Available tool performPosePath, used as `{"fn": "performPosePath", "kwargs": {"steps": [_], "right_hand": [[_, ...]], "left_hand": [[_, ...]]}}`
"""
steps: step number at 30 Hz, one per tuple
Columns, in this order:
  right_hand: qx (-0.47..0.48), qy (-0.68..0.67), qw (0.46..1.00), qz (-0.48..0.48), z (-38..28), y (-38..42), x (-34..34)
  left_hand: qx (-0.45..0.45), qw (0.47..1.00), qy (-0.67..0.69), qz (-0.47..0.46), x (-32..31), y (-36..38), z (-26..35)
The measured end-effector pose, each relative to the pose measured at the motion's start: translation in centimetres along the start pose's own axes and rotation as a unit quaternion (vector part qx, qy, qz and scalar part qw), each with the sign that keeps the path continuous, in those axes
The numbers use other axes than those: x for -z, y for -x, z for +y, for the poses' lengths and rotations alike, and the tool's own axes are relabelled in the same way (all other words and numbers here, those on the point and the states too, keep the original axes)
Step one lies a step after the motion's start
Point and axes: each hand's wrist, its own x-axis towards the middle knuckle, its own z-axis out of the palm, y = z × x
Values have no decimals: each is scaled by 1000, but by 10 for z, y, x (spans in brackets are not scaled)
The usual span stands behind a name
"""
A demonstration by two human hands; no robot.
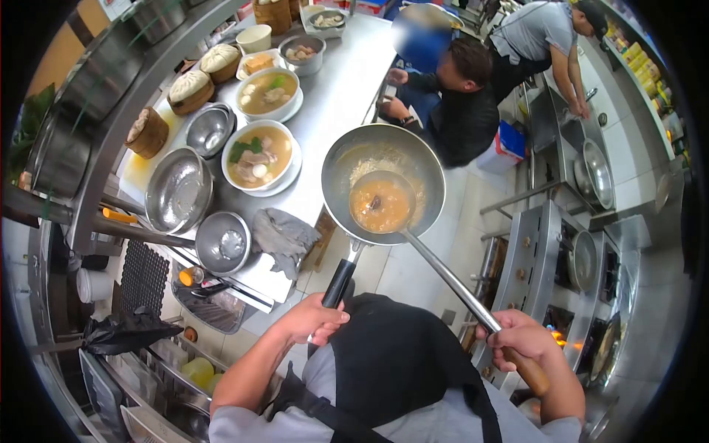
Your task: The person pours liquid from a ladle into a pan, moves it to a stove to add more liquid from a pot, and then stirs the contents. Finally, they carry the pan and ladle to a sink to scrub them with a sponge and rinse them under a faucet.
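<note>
My left hand (319, 320) is closed around the black handle of a wok (334, 162), which is held up in front of my apron. My right hand (518, 338) grips the wooden end of a long metal ladle (443, 272). The ladle's bowl sits inside the wok, filled with orange-brown broth (382, 203) with a dark bit floating in it. Pale crumbly residue sticks to the wok wall behind the ladle. Left of the wok, a white bowl of soup (258, 156) with meat, greens and white balls rests on a plate.
On the steel table stand another soup bowl (268, 94), metal bowls (224, 244), bamboo steamers (190, 92) and a grey cloth (284, 240). A seated person (461, 103) is just beyond the wok. Another person (543, 44) bends over a sink. A stove with a flame (555, 337) lies at right.
</note>
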Motion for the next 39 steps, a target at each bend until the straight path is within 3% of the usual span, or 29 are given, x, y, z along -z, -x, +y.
{"fn": "performPosePath", "kwargs": {"steps": [15,23,31,35,39], "right_hand": [[75,112,990,-35,-135,-22,-32],[87,109,990,-10,-200,-33,-71],[174,94,974,-111,-299,-92,-122],[155,74,984,-58,-354,-132,-171],[205,194,957,-67,-400,-178,-196]], "left_hand": [[-92,990,106,-14,-1,6,50],[-66,991,106,-44,21,6,88],[-34,995,82,-49,48,6,125],[-15,994,81,-69,58,-1,131],[-8,995,81,-64,61,0,139]]}}
